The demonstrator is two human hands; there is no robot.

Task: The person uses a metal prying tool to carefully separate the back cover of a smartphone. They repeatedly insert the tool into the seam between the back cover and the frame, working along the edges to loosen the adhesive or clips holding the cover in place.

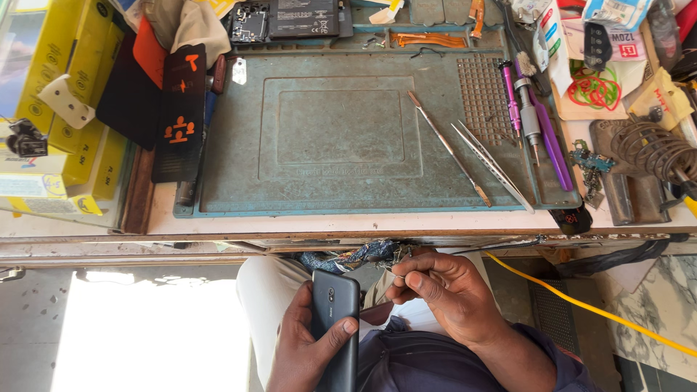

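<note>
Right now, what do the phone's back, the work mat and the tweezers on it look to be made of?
Phone in the left hand: dark matte back, likely plastic, no glare.
Work mat: soft rubber or silicone by its moulded ridges, dull worn blue-green.
Tweezers: bare metal, bright silver sheen.

Yellow boxes [69, 87] stacked at far left; black card with orange marks [180, 109] beside them; white packets [617, 36] top right

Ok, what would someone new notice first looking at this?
Probably the dark phone held back-up in the left hand at the bottom, over the lap, with the right hand pinching something small beside it. Above, the worn teal work mat fills the bench, tweezers and screwdrivers lying along its right side.
</note>
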